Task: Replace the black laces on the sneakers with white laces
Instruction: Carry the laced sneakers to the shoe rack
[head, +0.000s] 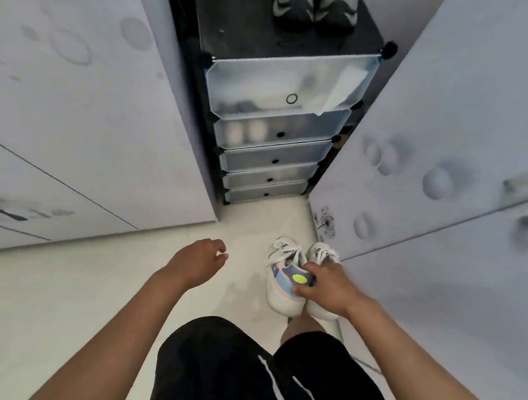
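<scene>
The right hand [328, 290] grips the pair of white sneakers [286, 280] together at their heels (white laces showing), held before the shoe cabinet [274, 145]. Left of the sneakers, the left hand [200, 259] hangs loosely curled, holding nothing.

Two white sneakers [286, 280], two grey shoes [315, 6], five drawers [277, 153].

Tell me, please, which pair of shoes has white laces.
The white sneakers held in the right hand; the other pair, the grey shoes atop the shoe cabinet, shows none.
</scene>
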The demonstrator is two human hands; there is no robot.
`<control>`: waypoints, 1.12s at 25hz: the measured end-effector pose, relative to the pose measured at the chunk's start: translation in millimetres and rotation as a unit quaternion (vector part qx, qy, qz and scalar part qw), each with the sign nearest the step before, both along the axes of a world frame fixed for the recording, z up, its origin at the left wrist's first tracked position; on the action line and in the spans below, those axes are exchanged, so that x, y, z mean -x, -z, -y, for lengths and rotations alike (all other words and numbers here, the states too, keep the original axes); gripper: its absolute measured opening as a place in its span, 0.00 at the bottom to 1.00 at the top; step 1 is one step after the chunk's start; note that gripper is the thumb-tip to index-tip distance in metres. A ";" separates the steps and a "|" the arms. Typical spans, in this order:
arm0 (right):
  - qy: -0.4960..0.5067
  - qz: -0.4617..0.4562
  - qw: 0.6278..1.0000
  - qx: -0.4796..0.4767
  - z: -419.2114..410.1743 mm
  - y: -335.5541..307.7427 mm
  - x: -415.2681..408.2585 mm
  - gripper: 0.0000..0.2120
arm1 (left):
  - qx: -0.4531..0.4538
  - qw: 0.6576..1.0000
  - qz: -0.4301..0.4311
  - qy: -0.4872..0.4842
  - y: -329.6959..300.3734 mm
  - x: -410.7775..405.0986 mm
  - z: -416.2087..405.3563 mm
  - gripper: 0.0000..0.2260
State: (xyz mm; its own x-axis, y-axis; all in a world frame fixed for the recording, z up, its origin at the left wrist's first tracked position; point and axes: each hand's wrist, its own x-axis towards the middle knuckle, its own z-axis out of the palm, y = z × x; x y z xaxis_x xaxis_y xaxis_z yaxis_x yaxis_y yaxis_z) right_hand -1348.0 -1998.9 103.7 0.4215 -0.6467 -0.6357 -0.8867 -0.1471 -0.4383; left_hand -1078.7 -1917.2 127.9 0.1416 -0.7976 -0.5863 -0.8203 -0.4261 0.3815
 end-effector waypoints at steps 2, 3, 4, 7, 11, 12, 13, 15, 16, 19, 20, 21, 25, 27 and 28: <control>-0.051 -0.015 0.999 0.013 44.5 10.2 10.3 0.20 | -0.005 0.999 -0.019 -0.050 9.2 24.2 39.0 0.14; -0.074 -0.018 0.997 0.014 62.6 16.2 12.4 0.21 | -0.001 0.996 -0.032 -0.079 14.9 34.5 58.2 0.13; -0.093 -0.018 0.995 0.015 85.5 27.2 14.0 0.21 | 0.008 0.993 -0.042 -0.110 25.1 42.2 81.6 0.13; -0.129 -0.021 0.991 0.001 143.0 73.5 14.3 0.17 | 0.012 0.983 -0.063 -0.169 71.9 59.5 147.5 0.13; -0.124 -0.005 0.992 0.003 192.9 182.2 1.5 0.19 | 0.013 0.979 -0.064 -0.195 182.9 59.0 218.2 0.13; -0.115 0.004 0.993 0.006 201.1 224.8 -3.0 0.20 | 0.015 0.980 -0.057 -0.190 225.8 56.0 236.9 0.13; -0.109 0.018 0.994 0.019 214.0 272.9 -9.1 0.20 | 0.020 0.983 -0.048 -0.176 274.6 49.1 256.9 0.13; -0.113 0.009 0.993 0.034 231.8 309.9 -12.1 0.20 | 0.029 0.987 -0.039 -0.153 315.8 32.3 268.3 0.14; -0.121 0.001 0.992 0.043 237.7 351.6 -12.1 0.20 | 0.038 0.989 -0.036 -0.140 359.3 27.9 272.9 0.14; -0.160 -0.012 0.982 0.105 252.8 463.6 -16.3 0.19 | 0.061 0.996 0.011 -0.062 489.1 12.2 286.7 0.21; -0.175 -0.022 0.974 0.144 254.5 497.1 -16.2 0.20 | 0.067 0.997 0.037 -0.027 524.1 10.6 293.0 0.24; -0.191 -0.036 0.965 0.174 253.9 528.5 -15.5 0.20 | 0.074 0.994 0.074 0.021 561.9 9.3 302.5 0.26; -0.210 -0.031 0.940 0.266 235.8 656.1 2.5 0.23 | 0.068 0.973 0.169 0.143 700.2 -2.2 358.0 0.27; -0.141 -0.023 0.947 0.286 215.1 708.0 7.5 0.23 | 0.067 0.965 0.193 0.166 745.4 -3.6 383.0 0.25; -0.129 -0.019 0.928 0.348 204.5 725.9 7.8 0.16 | 0.070 0.960 0.209 0.173 759.4 -4.8 391.2 0.24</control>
